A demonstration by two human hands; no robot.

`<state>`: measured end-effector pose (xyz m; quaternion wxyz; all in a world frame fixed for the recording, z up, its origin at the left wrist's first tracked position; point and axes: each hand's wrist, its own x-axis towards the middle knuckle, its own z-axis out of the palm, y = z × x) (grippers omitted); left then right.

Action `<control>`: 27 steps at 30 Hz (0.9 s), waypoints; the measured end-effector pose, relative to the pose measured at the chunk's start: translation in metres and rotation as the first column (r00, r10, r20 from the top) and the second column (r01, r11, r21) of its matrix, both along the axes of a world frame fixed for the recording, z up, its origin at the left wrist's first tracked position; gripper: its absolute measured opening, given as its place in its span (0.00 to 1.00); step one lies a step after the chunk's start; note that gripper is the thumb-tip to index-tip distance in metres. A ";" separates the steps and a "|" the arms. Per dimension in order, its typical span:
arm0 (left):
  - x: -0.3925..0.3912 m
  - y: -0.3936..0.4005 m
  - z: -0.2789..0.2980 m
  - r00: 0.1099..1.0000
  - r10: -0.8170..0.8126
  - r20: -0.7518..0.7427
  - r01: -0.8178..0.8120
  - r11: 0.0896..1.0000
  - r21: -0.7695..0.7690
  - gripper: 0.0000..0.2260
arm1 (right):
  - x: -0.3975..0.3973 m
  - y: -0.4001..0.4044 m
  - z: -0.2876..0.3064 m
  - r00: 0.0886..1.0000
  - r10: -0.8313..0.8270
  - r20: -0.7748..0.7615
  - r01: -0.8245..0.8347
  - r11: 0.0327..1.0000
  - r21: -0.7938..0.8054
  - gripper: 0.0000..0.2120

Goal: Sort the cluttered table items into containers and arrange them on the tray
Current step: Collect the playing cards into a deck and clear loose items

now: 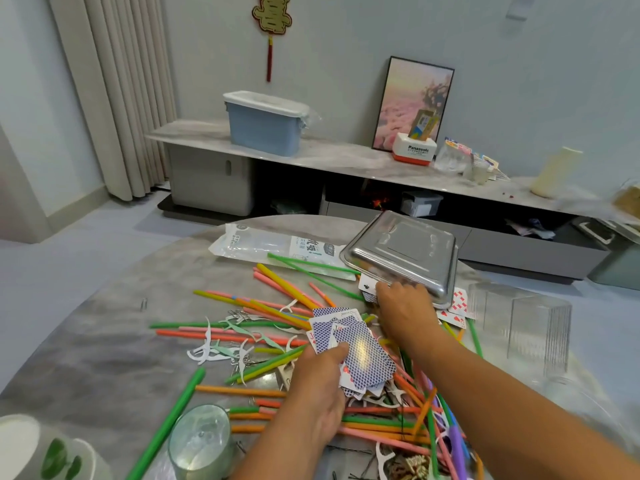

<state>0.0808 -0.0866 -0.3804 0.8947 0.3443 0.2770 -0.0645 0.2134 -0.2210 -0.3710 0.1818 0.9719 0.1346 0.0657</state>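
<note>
On the round marble table (104, 341), clutter spread wide: coloured straws (277, 299) in green, orange, pink and yellow lie crossed in a loose heap, white floss picks (204, 344) scattered among them. Person's left hand (317, 393) grips a fanned bunch of playing cards (360, 355), blue backs up, thumb pressed over the top card, fingers curled beneath. Right hand (405, 306) reaches forward to the near edge of a metal tray (401, 251), which is upside down and tilted, its near rim resting over more cards (457, 303); the fingertips are tucked under that rim, so cannot tell whether they pinch a card or the tray. One card (367, 284) with a club shows just beside the knuckles. Behind the straws, a flat plastic packet (263, 244) lies touching the tray's left side. Clear plastic boxes (519, 327) stand to the right of the tray. Near edge, left: a clear cup (201, 441) on its side, and a white cup with green leaves (45, 452) beside it.
</note>
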 end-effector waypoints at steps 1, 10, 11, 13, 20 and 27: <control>0.000 0.000 0.000 1.000 -0.003 0.002 0.003 1.000 -0.001 0.11 | -0.001 0.000 0.000 1.000 0.000 0.024 0.000 1.000 -0.014 0.12; 0.003 0.002 -0.002 1.000 -0.017 -0.015 0.017 1.000 -0.008 0.11 | -0.030 -0.004 0.027 0.977 0.114 0.181 -0.138 0.982 0.127 0.07; 0.002 0.003 -0.001 1.000 -0.017 -0.020 0.017 1.000 -0.020 0.11 | -0.037 -0.004 0.033 0.976 0.116 0.186 -0.150 0.972 0.181 0.06; 0.001 0.004 0.001 1.000 -0.017 -0.026 0.016 0.999 -0.041 0.12 | -0.050 -0.005 0.044 0.979 0.086 0.186 -0.142 0.938 0.315 0.04; -0.003 0.007 0.008 0.999 -0.007 -0.045 0.004 0.998 -0.067 0.09 | -0.068 -0.024 0.083 0.983 -0.128 -0.131 0.167 0.335 0.927 0.05; -0.003 0.015 0.013 0.995 -0.088 0.046 0.097 0.968 -0.230 0.20 | -0.082 -0.026 0.081 0.717 0.158 -0.678 0.689 -0.020 0.724 0.03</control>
